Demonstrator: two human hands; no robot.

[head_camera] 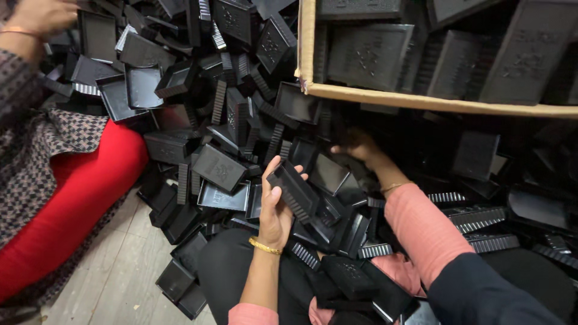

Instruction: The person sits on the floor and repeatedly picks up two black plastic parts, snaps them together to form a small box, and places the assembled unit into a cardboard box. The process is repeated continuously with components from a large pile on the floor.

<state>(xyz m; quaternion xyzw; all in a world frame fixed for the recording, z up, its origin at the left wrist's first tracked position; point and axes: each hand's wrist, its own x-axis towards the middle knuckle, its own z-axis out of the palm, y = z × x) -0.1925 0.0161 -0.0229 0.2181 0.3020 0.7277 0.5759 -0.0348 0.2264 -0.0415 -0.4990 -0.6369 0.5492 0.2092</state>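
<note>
Lowest in the frame, black trays lie on the person's lap, and a gold bangle (pixel 265 245) circles the wrist above them. The left hand (pixel 274 207) has its grip closed around a black plastic tray (pixel 293 191), thumb on one long side and fingers on the other, the tray tilted on edge with its ribbed side showing, as if turned for a look. Just right of centre, the right hand (pixel 358 146) in a pink sleeve (pixel 421 229) reaches into shadow under the box; its fingers curl down among the trays, but I cannot tell whether they hold one.

All around lies a loose heap of black trays (pixel 220 126), some face up and hollow, some flipped to show an embossed pattern on the base, spilling onto the pale wooden floor (pixel 114 271) at lower left. Along the left edge sits another person in red cloth (pixel 78 192), with one hand (pixel 39 17) at the upper left corner.

Farthest off, at upper right, a brown cardboard box (pixel 433 103) holds more such trays, stacked closer together.
</note>
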